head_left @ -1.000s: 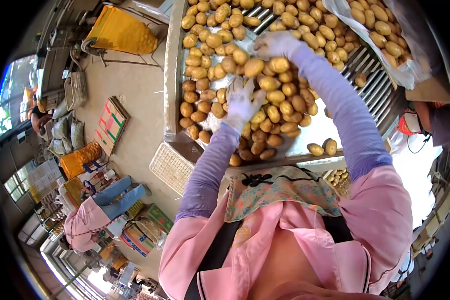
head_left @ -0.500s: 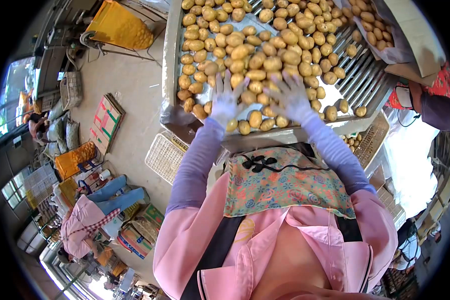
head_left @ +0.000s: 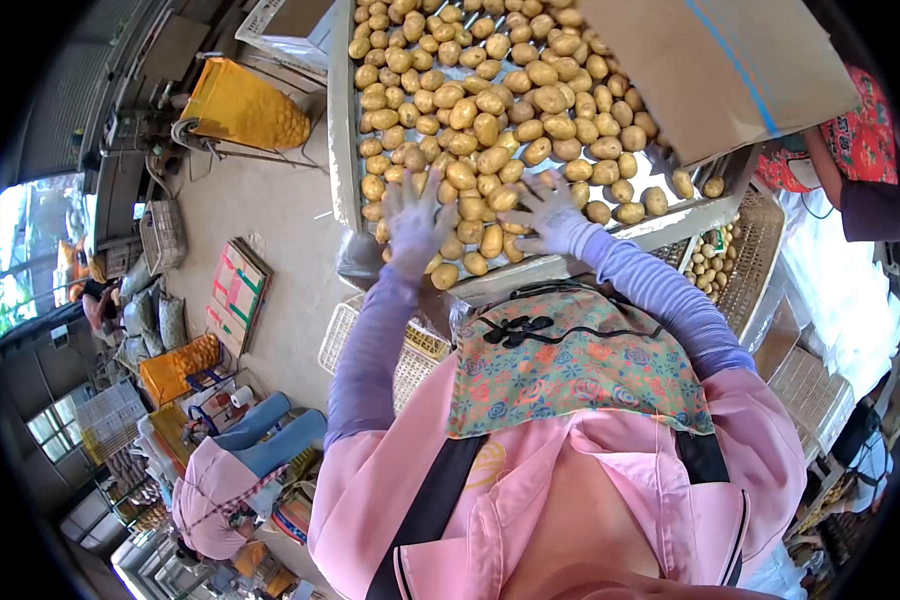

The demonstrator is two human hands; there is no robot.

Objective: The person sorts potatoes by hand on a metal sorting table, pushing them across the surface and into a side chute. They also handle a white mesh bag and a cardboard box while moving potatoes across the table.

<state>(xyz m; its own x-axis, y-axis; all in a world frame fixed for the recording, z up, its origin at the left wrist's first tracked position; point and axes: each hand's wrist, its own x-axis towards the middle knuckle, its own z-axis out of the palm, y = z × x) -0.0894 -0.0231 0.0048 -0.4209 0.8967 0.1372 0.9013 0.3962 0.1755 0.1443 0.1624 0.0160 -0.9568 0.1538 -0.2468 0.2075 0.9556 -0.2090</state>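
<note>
Many yellow-brown potatoes [head_left: 490, 130] lie over a metal sorting table [head_left: 344, 150] with roller bars at its right part. Both hands wear pale gloves, with lilac sleeves on the arms. My left hand [head_left: 416, 222] rests on potatoes near the table's lower left corner, fingers spread. To its right, my right hand [head_left: 552, 215] touches potatoes close to the front edge, its fingers also apart. Neither hand is closed around a potato. A large cardboard box [head_left: 720, 70] hides the upper right of the table.
Below the table stand a white basket [head_left: 370, 350] and a brown basket [head_left: 755, 265] beside more potatoes. Another person in red patterned clothing [head_left: 855, 130] is at the right. A co-worker in pink [head_left: 215, 500] bends at lower left. A yellow sack [head_left: 245, 105] hangs upper left.
Both hands have moved left and slightly down relative to the potatoes, which are packed nearer the lower left corner. The cardboard now covers much more of the table's right side.
</note>
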